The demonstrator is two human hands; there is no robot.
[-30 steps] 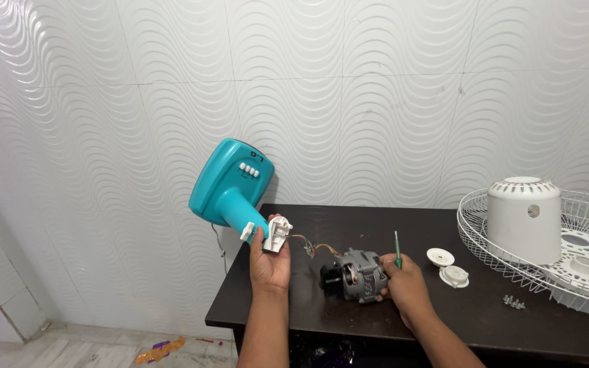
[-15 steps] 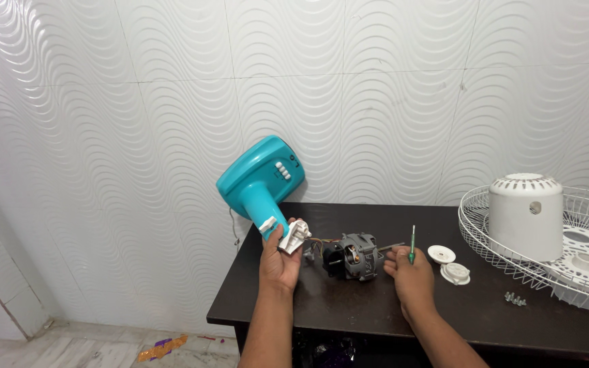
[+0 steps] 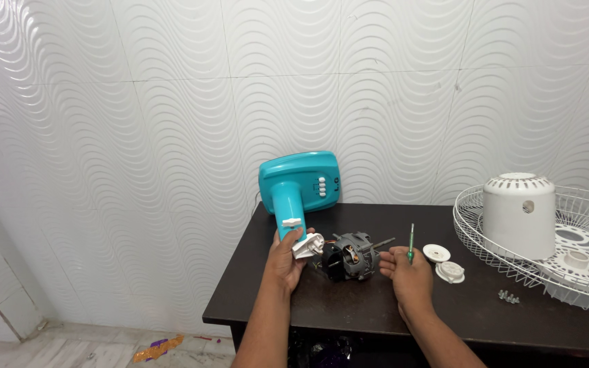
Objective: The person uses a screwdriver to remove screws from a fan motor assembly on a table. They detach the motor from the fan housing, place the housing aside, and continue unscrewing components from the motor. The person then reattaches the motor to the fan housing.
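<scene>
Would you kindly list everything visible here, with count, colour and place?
fan base: one, teal, upright at table's back left, gripped by left hand
motor: one, grey, between the hands
screwdriver: one, green, in right hand
caps: two, white, right of motor
grille: one, white wire, table's right
cover: one, white, on grille
screws: few, silver, below grille
table: one, dark
left hand: one, on fan base
right hand: one, holding screwdriver

left hand (image 3: 286, 257) grips neck of teal fan base (image 3: 299, 185), tilted up on dark table (image 3: 349, 310). right hand (image 3: 407, 272) holds green screwdriver (image 3: 411, 243) upright, just beside motor (image 3: 350, 257). 2 white caps (image 3: 444, 263), wire guard (image 3: 547, 238) and white cover (image 3: 518, 212) at right.
</scene>
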